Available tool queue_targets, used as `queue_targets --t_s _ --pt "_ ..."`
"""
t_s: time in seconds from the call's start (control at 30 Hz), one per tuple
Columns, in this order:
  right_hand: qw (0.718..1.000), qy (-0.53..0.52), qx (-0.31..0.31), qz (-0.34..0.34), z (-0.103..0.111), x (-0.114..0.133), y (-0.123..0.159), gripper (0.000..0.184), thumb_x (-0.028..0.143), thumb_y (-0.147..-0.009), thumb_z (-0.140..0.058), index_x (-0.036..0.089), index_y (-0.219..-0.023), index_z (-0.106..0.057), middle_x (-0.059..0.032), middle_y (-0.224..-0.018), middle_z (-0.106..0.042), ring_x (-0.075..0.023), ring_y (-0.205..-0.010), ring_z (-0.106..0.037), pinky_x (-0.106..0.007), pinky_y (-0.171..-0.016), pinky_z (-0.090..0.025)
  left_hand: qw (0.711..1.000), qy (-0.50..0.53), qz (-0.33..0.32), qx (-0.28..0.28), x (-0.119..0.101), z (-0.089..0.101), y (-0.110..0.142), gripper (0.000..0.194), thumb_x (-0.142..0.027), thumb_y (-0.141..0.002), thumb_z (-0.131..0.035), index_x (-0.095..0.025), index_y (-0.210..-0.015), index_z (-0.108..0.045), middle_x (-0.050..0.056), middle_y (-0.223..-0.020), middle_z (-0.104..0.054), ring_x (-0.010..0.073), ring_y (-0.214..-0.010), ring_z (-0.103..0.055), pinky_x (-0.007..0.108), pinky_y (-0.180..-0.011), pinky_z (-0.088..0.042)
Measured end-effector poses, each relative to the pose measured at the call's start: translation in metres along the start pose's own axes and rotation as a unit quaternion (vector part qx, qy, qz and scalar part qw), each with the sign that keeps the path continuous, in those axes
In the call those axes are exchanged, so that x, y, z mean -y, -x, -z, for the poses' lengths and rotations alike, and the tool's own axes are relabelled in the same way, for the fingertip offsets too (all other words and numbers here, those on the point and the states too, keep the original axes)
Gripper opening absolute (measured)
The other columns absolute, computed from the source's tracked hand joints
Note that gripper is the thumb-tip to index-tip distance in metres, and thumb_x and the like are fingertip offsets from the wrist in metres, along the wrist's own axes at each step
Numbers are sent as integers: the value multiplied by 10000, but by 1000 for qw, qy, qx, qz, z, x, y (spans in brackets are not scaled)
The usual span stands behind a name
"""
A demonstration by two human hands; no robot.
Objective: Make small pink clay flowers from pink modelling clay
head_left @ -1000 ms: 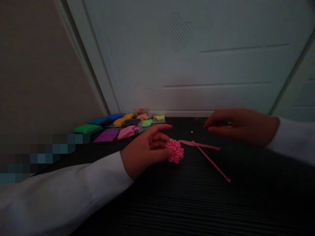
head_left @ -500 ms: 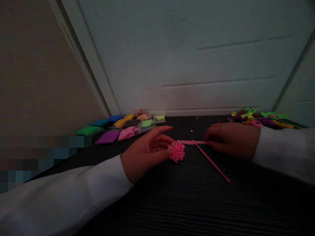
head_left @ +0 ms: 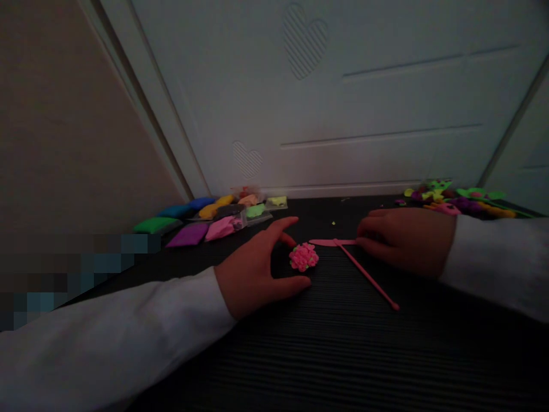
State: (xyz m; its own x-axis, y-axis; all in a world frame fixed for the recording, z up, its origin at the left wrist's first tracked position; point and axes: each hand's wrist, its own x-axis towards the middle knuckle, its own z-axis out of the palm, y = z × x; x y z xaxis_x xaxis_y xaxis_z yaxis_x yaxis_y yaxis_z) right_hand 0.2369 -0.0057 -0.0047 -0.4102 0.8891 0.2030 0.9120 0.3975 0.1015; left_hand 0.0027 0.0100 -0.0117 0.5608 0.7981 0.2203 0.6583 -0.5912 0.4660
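A small pink clay flower cluster (head_left: 303, 257) with bits of green rests on the dark surface. Around it my left hand (head_left: 255, 274) is open, thumb in front and fingers behind, apparently not gripping it. To the right, my right hand (head_left: 401, 237) has its fingers closed on the end of a pink plastic clay knife (head_left: 323, 242), which lies flat with its blade pointing left. A thin pink modelling stick (head_left: 369, 278) with a rounded tip slants from the knife toward the front right.
Bags of coloured clay, among them a purple one (head_left: 187, 235) and a green one (head_left: 155, 225), lie at the back left. Colourful clay pieces (head_left: 472, 203) are heaped at the back right. A white panel (head_left: 377, 103) stands behind the dark tabletop (head_left: 326, 355).
My left thumb and fingers have spread away from the flower cluster, which now sits on the surface, turned a little. My right hand stays at the knife. The view has tilted slightly.
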Motion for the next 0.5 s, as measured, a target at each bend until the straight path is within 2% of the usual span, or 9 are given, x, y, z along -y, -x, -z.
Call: queue_targets --t_s 0.17,0.27,0.5 --pt "998 -31 -62 -10 3 18 6 316 451 -781 -372 202 -910 -517 -45 -860 -550 -170 -719 -529 -303 -642 -400 1000 -16 2 20 2 3 -2 733 -356 -636 -614 -232 -1250 -232 11 -1031 -520 183 -941 -479 364 -882 -324" --pt "998 -24 -46 17 4 27 10 282 428 -771 -403 209 -905 -517 -37 -852 -541 -177 -742 -520 -320 -668 -397 999 -17 -11 32 4 5 -3 707 -378 -661 -587 -237 -1251 -224 5 -1037 -508 170 -928 -485 352 -880 -339" --pt "999 13 -41 26 -5 13 4 238 355 -793 -369 207 -848 -548 -50 -819 -527 -173 -721 -511 -318 -654 -402 996 -28 -87 -6 3 2 -1 667 -282 -670 -600 -236 -1236 -251 8 -1064 -501 150 -964 -476 309 -878 -363"
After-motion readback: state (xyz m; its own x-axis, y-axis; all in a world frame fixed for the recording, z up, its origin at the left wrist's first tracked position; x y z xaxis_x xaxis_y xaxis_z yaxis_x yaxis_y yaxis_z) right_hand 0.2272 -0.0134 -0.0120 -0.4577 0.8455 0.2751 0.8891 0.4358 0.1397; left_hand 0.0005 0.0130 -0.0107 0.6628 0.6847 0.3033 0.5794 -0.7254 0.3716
